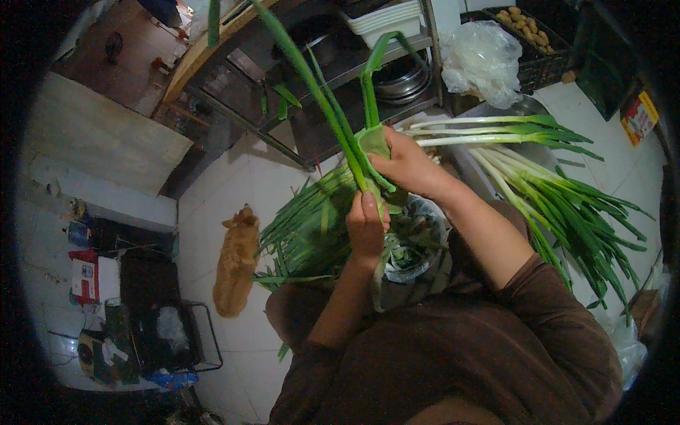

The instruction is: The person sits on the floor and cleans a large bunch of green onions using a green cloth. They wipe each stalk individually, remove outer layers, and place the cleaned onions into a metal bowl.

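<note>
My left hand [366, 226] is closed around a green onion stalk [329, 109] just below where its leaves fork. My right hand [411, 162] grips a pale green cloth [373, 143], folded against the leaves. One bent leaf [371, 79] of the onion stands up behind the cloth. Below my hands, a bin lined with a clear plastic bag [419, 265] holds dark leafy scraps. Left of it lies a heap of green onions [313, 228]. White-stemmed green onions [563, 196] rest across a metal basin [481, 175] on my right.
A tan dog [236, 263] is on the tiled floor to the left. Ahead stands a metal shelf [340, 79] with white trays [385, 24] and metal bowls [401, 85]. A plastic bag [481, 61] and a potato crate [542, 69] are at upper right. A black chair [159, 308] stands far left.
</note>
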Tool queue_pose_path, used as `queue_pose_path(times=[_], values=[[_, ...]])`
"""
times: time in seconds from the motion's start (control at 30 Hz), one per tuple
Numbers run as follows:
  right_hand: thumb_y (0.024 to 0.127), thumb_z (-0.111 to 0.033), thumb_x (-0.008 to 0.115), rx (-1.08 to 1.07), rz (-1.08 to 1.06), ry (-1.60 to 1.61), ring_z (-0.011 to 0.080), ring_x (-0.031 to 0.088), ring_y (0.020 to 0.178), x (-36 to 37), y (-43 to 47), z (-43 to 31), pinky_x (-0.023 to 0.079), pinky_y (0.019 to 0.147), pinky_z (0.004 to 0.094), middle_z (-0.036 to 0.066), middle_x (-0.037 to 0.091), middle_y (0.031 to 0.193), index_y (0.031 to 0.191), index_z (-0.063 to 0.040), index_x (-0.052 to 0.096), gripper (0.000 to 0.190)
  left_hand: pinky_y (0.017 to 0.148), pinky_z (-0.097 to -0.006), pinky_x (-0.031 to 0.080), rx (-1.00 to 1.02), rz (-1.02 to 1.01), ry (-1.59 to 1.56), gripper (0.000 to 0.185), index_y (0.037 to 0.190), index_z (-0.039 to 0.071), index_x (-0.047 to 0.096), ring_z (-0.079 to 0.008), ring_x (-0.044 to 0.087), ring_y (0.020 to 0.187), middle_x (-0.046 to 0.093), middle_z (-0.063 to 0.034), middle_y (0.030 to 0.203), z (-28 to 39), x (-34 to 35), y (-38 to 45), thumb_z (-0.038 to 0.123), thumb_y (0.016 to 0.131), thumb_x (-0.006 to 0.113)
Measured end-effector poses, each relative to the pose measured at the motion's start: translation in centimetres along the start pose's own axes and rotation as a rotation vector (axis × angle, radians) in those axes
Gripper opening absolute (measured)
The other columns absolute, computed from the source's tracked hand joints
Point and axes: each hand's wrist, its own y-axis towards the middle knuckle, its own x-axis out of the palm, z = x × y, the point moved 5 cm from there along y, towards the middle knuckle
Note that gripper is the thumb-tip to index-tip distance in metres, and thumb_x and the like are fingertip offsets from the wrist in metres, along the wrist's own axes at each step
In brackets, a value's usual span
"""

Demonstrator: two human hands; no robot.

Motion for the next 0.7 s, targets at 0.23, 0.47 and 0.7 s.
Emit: queue_pose_path(times=[0.23, 0.47, 0.7], values=[[0.094, -0.026, 0.050, 0.001, 0.340, -0.079, 0.0249, 0.061, 0.071, -1.1, -0.3, 0.5, 0.047, 0.067, 0.0339, 0.017, 0.062, 0.078, 0.099, -0.001, 0.057, 0.026, 0.047, -0.0270, 0.041, 0.002, -0.039, 0.053, 0.035, 0.089, 0.003, 0.050, -0.0134, 0.049, 0.050, 0.053, -0.0059, 0.063, 0.8, 1.4, -0.7, 0.033, 0.097, 0.035], [0.096, -0.027, 0.047, 0.071, 0.309, 0.074, 0.0161, 0.056, 0.069, -1.8, 0.2, 1.1, 0.045, 0.066, 0.0322, 0.009, 0.061, 0.074, 0.096, -0.002, 0.059, 0.028, 0.046, -0.0267, 0.041, -0.001, -0.038, 0.078, 0.036, 0.089, 0.004, 0.051, -0.0130, 0.048, 0.047, 0.052, -0.0053, 0.061, 0.5, 1.3, -1.1, 0.035, 0.098, 0.034], [0.094, -0.026, 0.048, 0.033, 0.115, 0.022, 0.0181, 0.057, 0.080, 0.9, 0.1, 2.2, 0.047, 0.075, 0.0327, 0.011, 0.062, 0.087, 0.105, -0.001, 0.055, 0.027, 0.043, -0.0259, 0.037, -0.070, 0.028, -0.157, 0.037, 0.088, 0.005, 0.051, -0.0121, 0.044, 0.045, 0.050, -0.0044, 0.059, -1.0, 0.2, -0.3, 0.036, 0.098, 0.033]])
